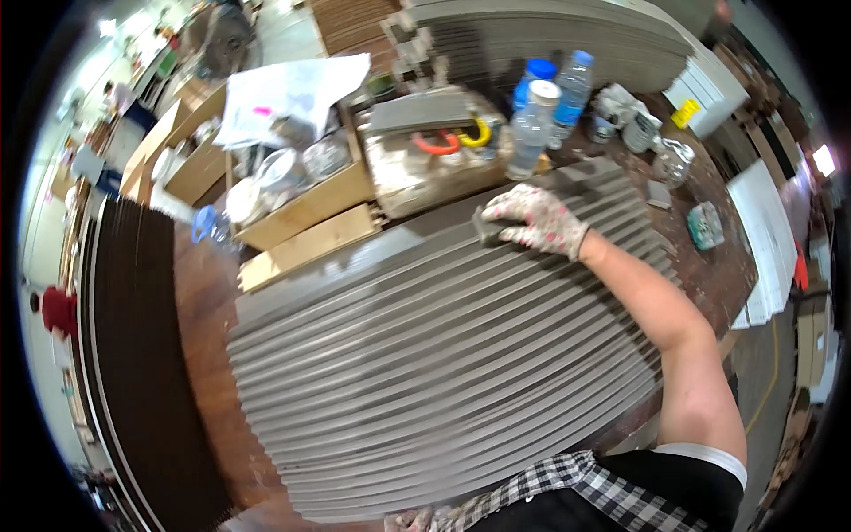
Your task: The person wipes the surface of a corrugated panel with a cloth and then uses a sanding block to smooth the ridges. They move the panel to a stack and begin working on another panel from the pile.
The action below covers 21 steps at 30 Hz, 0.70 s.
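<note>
A wide row of long grey strips [425, 355], lying side by side, covers the middle of the table. At the far edge of the row, right of centre, my right hand [536, 222] wears a white glove with red dots. Its fingers close round a small grey block [485, 227], which looks like a sanding block and rests on the far strips. My left hand [412, 521], also gloved, shows only in part at the lower edge, by the near strips; its fingers cannot be made out.
Beyond the strips stand an open cardboard box [306, 204] of odds and ends, a board with tape rolls [436, 144], and several bottles [532, 129]. Crumpled plastic cups [640, 133] sit at the far right. Dark stacked strips [142, 355] rise on the left. More stacked panels [550, 40] lie behind.
</note>
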{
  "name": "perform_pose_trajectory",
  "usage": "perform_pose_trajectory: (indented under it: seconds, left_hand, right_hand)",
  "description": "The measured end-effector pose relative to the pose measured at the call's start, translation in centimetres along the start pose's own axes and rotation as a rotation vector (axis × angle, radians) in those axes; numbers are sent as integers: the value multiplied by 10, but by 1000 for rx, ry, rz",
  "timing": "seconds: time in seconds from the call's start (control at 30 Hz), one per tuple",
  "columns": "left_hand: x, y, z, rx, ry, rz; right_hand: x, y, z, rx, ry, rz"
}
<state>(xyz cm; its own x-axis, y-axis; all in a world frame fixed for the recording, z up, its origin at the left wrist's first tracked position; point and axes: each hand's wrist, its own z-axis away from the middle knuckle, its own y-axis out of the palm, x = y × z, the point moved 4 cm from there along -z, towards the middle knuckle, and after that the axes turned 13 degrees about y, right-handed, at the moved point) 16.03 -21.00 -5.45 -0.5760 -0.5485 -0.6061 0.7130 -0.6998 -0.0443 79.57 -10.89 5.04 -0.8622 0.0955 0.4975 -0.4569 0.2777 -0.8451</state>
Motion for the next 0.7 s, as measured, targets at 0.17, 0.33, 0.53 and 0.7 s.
perform_pose_trajectory:
  seconds: [0.17, 0.33, 0.53, 0.7]
  left_hand:
    - [-27, 5, -14, 158, -18, -714]
    - [-76, 14, 7, -72, 303, -321]
    - [-35, 14, -3, 73, 233, -377]
    - [-28, 14, -15, 169, 222, -518]
  right_hand:
    - [135, 112, -89, 57, -212, -74]
    - [268, 211, -160, 22, -363, -68]
    - [379, 288, -209, 24, -357, 22]
    - [316, 252, -187, -52, -456, -43]
